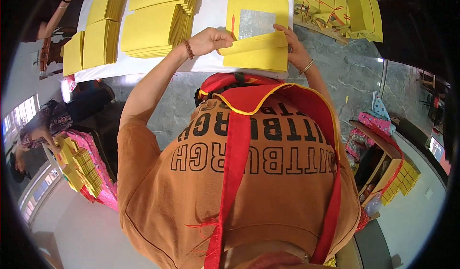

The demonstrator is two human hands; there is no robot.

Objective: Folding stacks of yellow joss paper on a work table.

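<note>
A yellow paper sheet with a silver foil square and a small red stroke lies near the front edge of the white-covered table. Its near part is turned up into a folded flap across the lower side of the foil. The thumb and fingers of my left hand pinch the flap's left end. At the right end, my right hand grips the flap, with fingers reaching over its edge and partly hidden. More yellow paper shows beneath the flap.
Stacks of folded yellow paper stand to the left on the white cloth. Yellow bundles tied with red string lie at the far right. Other people are at the upper left and far left; one reaches toward a pink-covered table with yellow packets.
</note>
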